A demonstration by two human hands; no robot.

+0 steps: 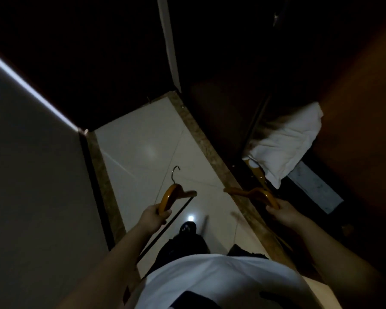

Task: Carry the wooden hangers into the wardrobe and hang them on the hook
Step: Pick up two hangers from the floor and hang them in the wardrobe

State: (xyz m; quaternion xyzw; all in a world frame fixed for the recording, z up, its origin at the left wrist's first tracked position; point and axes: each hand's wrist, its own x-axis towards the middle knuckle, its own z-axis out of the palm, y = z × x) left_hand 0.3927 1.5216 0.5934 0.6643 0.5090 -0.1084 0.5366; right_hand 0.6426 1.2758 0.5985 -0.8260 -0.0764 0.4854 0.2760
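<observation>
Two amber wooden hangers are carried low along a tiled passage, one in each bare hand. The left hanger (173,195) is held out in front of the body above the pale floor tiles (143,139); its wire hook (176,172) points away from the person, and its dark lower bar (178,215) slants back down past the wrist. The left hand (155,216) has its fingers curled round one end of the wooden arm; the forearm reaches forward and a little inward. The right hanger (250,192) lies nearly level over the speckled stone border (201,139) at the mouth of the wardrobe (354,97); the right hand (281,211) grips its near end, fingers closed round the wood, elbow bent out to the side. The two hangers are apart, with bare tile between them.

A further strip of amber wood (257,172) shows just beyond the right hanger, under the edge of a crumpled white cloth (285,139) lying inside the dim wardrobe; whether it belongs to the held hanger cannot be told. Below the hands, a dark shoe (187,228) stands on the tiles beside a bright spot of reflected light; the person's white shirt (221,279) fills the foreground. To the left rises a grey wall (31,186), crossed by a thin bright line of light (27,85).
</observation>
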